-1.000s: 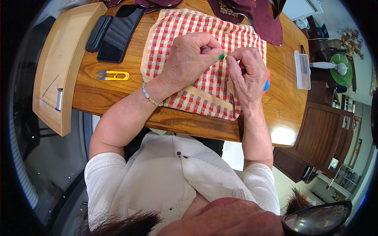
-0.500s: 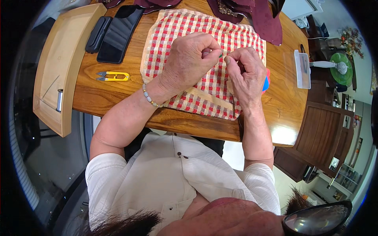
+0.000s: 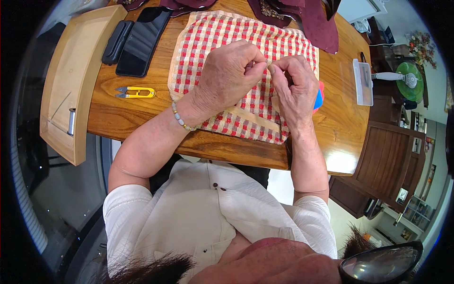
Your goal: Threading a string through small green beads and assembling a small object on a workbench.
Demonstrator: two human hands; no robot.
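Note:
Above a red, cream and brown checked cloth [image 3: 227,33], both hands are raised with their fingertips almost meeting. My left hand [image 3: 231,71], with a beaded bracelet [image 3: 178,116] at the wrist, is closed in a pinch of thumb and forefinger. My right hand [image 3: 298,87] pinches in the same way, its thumb tip facing the left fingertips. Whatever lies in either pinch is too small to make out. A red and blue object [image 3: 319,99] shows partly from behind the right hand. Yellow thread snips [image 3: 136,92] lie to the left of the cloth.
At the left are a black phone [image 3: 143,42], a dark case [image 3: 117,42] and a shallow wooden tray [image 3: 71,61] holding a spool [image 3: 71,122]. Maroon fabric [image 3: 319,28] lies along the far edge. A clear plastic box [image 3: 363,83] sits at the table's right edge.
The fingertips of both hands have come closer together. A small green bit seen between them earlier no longer shows. Both hands stay pinched over the cloth.

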